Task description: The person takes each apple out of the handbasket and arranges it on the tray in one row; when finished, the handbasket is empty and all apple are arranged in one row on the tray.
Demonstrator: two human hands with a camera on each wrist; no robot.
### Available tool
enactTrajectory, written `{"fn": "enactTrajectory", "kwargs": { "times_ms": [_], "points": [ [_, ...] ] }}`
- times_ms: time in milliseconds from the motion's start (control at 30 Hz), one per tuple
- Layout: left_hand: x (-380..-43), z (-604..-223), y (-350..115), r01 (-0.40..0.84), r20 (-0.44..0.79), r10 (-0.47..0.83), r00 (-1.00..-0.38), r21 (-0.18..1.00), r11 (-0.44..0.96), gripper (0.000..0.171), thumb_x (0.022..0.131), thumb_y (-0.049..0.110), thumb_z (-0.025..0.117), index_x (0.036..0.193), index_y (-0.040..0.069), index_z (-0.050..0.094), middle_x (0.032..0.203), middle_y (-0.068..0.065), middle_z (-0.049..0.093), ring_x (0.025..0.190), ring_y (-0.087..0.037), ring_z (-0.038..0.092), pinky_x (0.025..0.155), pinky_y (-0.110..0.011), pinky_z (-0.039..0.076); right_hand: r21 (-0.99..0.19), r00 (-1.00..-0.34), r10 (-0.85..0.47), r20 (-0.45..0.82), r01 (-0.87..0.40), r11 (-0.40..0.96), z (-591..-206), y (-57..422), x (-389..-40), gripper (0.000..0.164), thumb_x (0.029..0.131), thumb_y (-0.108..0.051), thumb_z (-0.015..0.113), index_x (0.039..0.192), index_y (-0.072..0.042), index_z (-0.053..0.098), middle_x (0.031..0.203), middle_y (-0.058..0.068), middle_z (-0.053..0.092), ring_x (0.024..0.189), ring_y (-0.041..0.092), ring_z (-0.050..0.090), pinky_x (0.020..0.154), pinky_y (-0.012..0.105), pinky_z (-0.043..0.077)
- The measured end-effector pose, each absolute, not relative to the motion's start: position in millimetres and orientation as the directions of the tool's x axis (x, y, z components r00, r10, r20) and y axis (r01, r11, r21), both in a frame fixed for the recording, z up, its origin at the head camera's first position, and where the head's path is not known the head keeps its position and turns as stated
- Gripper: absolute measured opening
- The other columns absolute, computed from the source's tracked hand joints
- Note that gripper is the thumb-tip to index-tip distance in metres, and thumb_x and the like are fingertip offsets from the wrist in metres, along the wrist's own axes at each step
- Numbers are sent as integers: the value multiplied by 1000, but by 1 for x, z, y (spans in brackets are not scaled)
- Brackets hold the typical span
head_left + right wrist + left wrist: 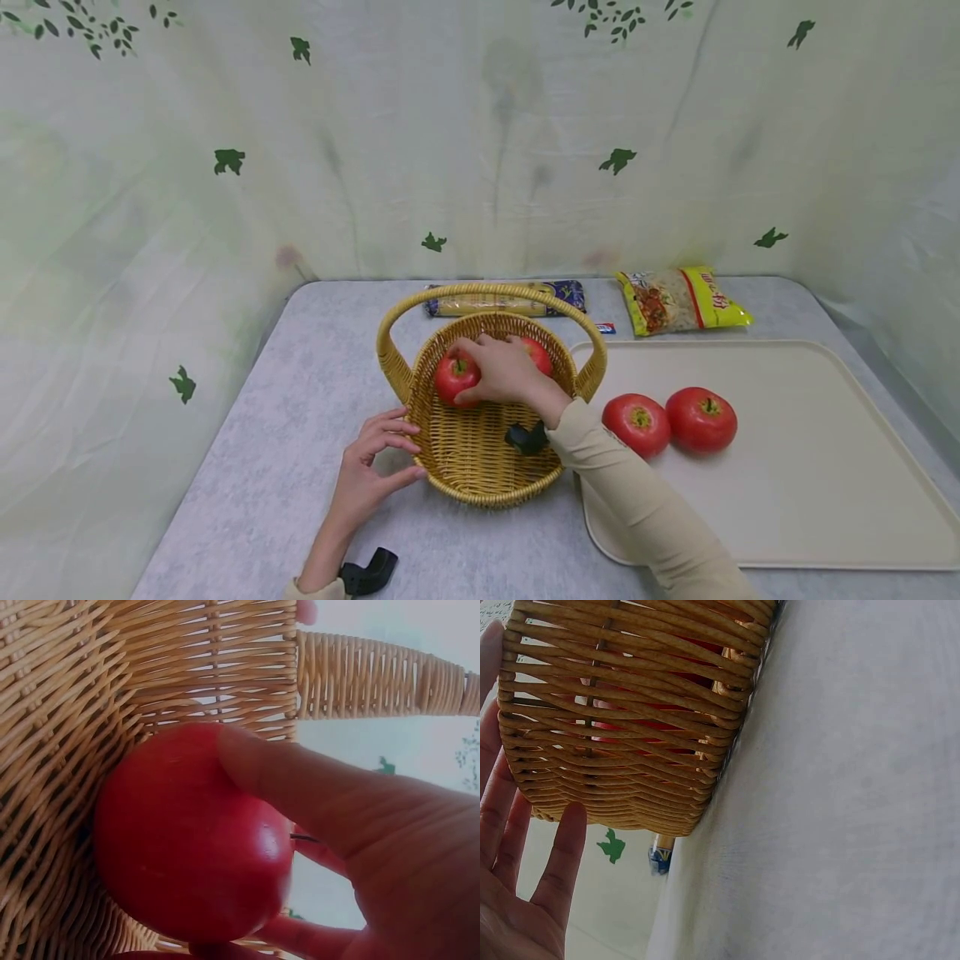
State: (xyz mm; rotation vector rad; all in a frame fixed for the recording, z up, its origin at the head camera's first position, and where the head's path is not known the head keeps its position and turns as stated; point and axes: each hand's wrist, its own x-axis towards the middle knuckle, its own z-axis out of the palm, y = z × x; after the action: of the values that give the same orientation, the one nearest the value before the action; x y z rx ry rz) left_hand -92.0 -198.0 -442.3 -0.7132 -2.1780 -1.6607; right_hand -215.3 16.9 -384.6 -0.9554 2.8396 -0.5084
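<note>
My right hand (501, 367) reaches over the rim into the wicker basket (480, 500) and grips a red apple (454, 379) at the basket's left inner side. In the right wrist view the thumb and fingers curve round this apple (187, 832). A second apple (538, 357) lies beside it in the basket, partly hidden by the hand. My left hand (367, 471) is spread at the basket's left side, fingertips right at the rim. The left wrist view shows the left fingers (559, 862) fairly straight along the woven wall (630, 735).
Two red apples (637, 423) sit on a beige tray (810, 483) to the right. Behind the basket lie a long pack of noodles (566, 293) and a yellow food bag (678, 302). The basket's tall handle (487, 289) arches above it.
</note>
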Motion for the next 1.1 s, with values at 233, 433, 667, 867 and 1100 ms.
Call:
{"fn": "enactTrajectory", "kwargs": {
  "times_ms": [233,433,667,867,1100],
  "points": [
    [-92,-443,-198,561,527,198,-826,802,206,33,62,-18,79,86,1,67,103,-24,61,122,-38,42,103,-27,34,-352,-781,-624,-25,-577,737,-391,13,-220,72,75,-49,77,134,-25,45,123,6,59,111,24,56,104,60,25],
    [-93,-444,-198,554,520,198,-831,806,210,32,62,-17,79,86,1,67,103,-25,60,122,-38,42,104,-27,34,-348,-784,-620,-24,-575,741,-394,12,-220,76,73,-54,76,134,-24,43,123,9,57,112,26,54,103,59,26],
    [-92,-445,-199,532,500,188,-845,819,216,32,62,-18,79,85,2,67,103,-26,60,122,-39,41,104,-27,34,-365,-776,-630,-30,-578,729,-395,15,-218,76,71,-61,73,132,-25,43,120,5,57,106,22,56,96,48,35],
    [-92,-444,-199,539,506,191,-841,812,223,31,62,-17,79,85,0,67,103,-27,60,121,-41,41,104,-27,34,-400,-793,-609,1,-558,726,-390,19,-214,77,69,-65,72,130,-29,44,116,5,51,96,25,55,86,44,44],
    [-92,-443,-198,531,497,191,-846,817,225,31,63,-16,79,86,1,67,103,-26,61,122,-39,41,103,-26,34,-477,-822,-564,81,-529,702,-376,27,-204,74,65,-66,73,125,-33,46,110,-1,47,82,18,56,72,37,51]
  ]
}}
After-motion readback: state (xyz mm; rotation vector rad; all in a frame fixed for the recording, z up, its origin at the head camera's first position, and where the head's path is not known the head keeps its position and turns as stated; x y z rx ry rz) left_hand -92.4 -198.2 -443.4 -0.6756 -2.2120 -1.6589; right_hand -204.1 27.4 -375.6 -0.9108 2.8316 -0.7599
